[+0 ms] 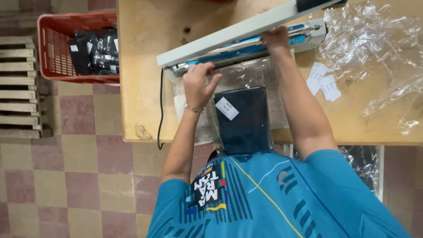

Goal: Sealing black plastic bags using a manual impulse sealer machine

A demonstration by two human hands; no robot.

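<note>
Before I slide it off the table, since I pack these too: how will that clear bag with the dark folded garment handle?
The clear bag probably feels floppy: its film wrinkles near the heat sealer. It likely slides easily, as the plastic looks glossy on the wooden table. The dark folded garment lies flat, so rolling seems unlikely.

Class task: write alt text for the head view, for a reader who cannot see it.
Both hands, left hand and right hand, hold a clear bag with a dark folded item at an open heat sealer on a wooden table. A red crate stands beside it.
</note>
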